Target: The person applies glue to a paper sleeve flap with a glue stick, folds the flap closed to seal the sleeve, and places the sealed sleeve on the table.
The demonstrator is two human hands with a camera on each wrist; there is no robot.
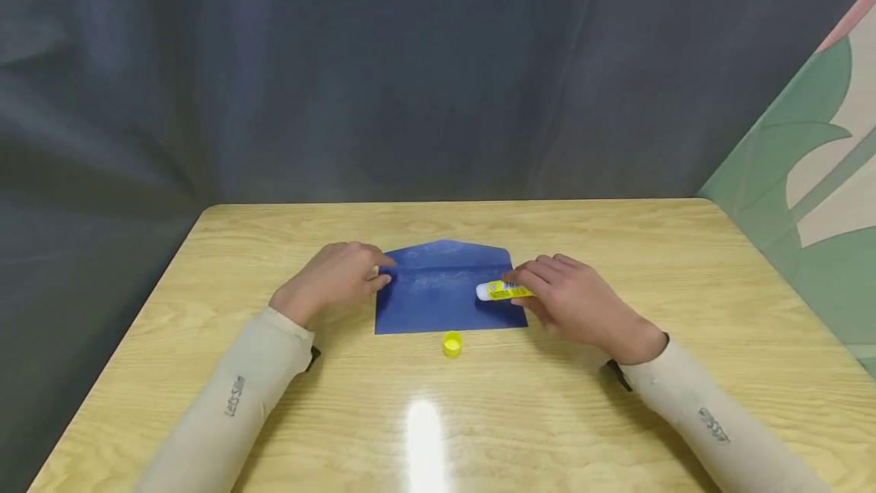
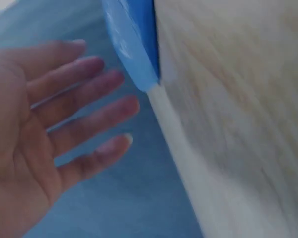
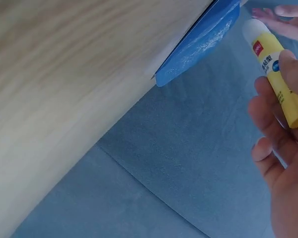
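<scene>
A dark blue envelope lies on the table with its pointed flap opened away from me. Whitish smears of glue show on the flap and along the fold. My right hand grips a yellow glue stick between thumb and fingers. The stick's bare white end points left over the envelope's right part. At the envelope's left edge is my left hand, index finger reaching over the corner. Its fingers look spread and relaxed in the left wrist view, holding nothing.
A small yellow cap sits on the wooden table just in front of the envelope. Dark grey cloth hangs behind the table and at its left. A panel with green leaf shapes stands on the right.
</scene>
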